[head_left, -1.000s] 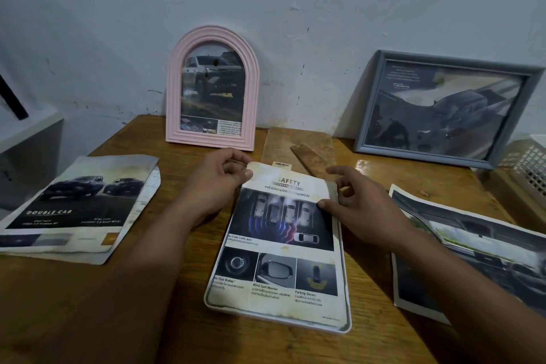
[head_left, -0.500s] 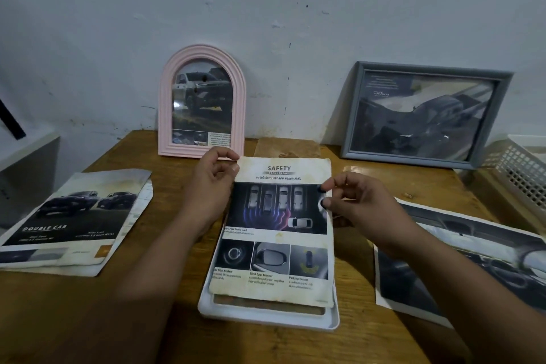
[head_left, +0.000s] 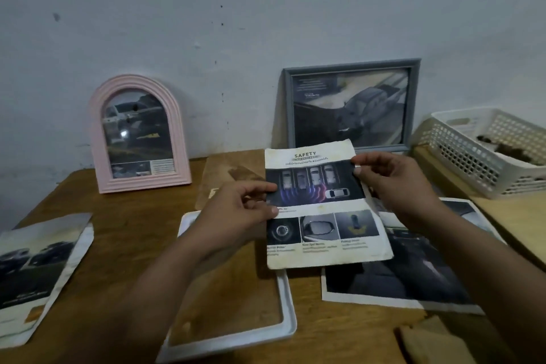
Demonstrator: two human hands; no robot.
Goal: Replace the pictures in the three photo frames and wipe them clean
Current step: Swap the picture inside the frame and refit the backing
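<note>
Both hands hold a "SAFETY" car picture (head_left: 322, 207) lifted above the table. My left hand (head_left: 239, 210) pinches its left edge and my right hand (head_left: 393, 183) pinches its upper right edge. Below it a white frame (head_left: 288, 304) lies flat on the wooden table (head_left: 118, 216), with the table showing through its glass. A pink arched frame (head_left: 139, 133) with a car picture leans on the wall at the back left. A grey rectangular frame (head_left: 351, 106) with a picture leans at the back right.
Loose car pictures (head_left: 38, 269) lie at the left table edge, and another large picture (head_left: 413, 275) lies at the right under my arm. A brown backing board (head_left: 224, 177) lies behind the white frame. A white perforated basket (head_left: 484, 151) stands far right. A brown cloth (head_left: 434, 343) lies at the bottom right.
The SAFETY picture has been lifted out of the white frame and carried up and to the right in both hands. The white frame now lies without a picture.
</note>
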